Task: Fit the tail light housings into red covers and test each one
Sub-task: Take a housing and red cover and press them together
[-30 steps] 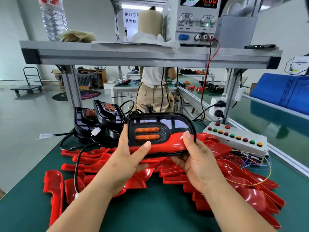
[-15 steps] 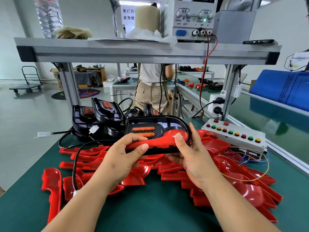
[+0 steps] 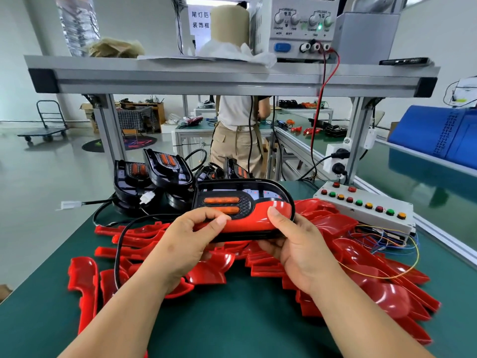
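Both ends of the black oval tail light housing, orange lenses at left, are being gripped: left hand and right hand are curling around it, thumbs pressing the glossy red plastic cover lying along its near edge. It's hovering long-axis left-to-right, face tilting toward the camera, over loose red covers on the green bench mat.

The workshop is lit brightly and evenly by diffuse light, with a white overexposed patch at the top edge, left of the power supply. Only faint, soft shadows fall on the green bench mat under the forearms. The red cover gripped by the left hand and right hand carries a white highlight. The loose red covers gleam too and are smeared with blur near the bench's right edge. The wide lens bows the aluminium shelf beam.
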